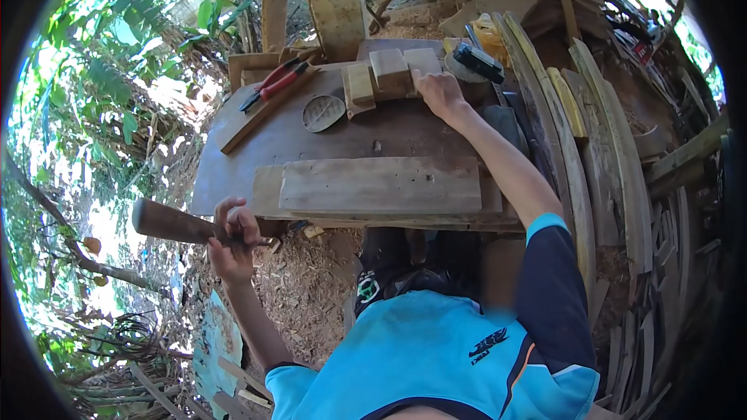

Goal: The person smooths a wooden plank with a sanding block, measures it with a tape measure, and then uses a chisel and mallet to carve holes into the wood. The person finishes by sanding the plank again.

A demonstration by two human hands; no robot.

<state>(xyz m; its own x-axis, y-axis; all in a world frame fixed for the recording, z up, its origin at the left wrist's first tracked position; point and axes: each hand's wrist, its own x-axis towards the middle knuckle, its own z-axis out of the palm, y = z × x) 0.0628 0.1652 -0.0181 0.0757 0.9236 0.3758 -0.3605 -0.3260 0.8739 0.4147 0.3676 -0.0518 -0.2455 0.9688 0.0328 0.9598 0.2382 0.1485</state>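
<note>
— Nearest us, what has the left hand (232,235) got?

— Its grip is wrapped shut around a dark wooden club (175,224), thick and worn smooth, held out low past the near edge of the bench (233,163); wood chips (303,280) litter the ground below.

— And on the bench itself?

— First a pale, rough-sawn plank (380,184) lying flat on other boards along the near edge; beyond it bare dark board, then a small oval dish (323,112), grey and ribbed; red-handled pliers (272,84) lie on a wooden strip to the left.

— The right hand (437,92)?

— Stretched to the far side, fingers curled against the pale wooden blocks (389,70), square-cut and clean-faced; whether that grip has closed round one or only rests on it, I cannot tell.

— How would you do it well?

— I'd say take one block squarely by its flat faces so its neighbours stay put; keep the club low and clear of the plank meanwhile; mind the black tool (478,62) just right of the hand.
</note>
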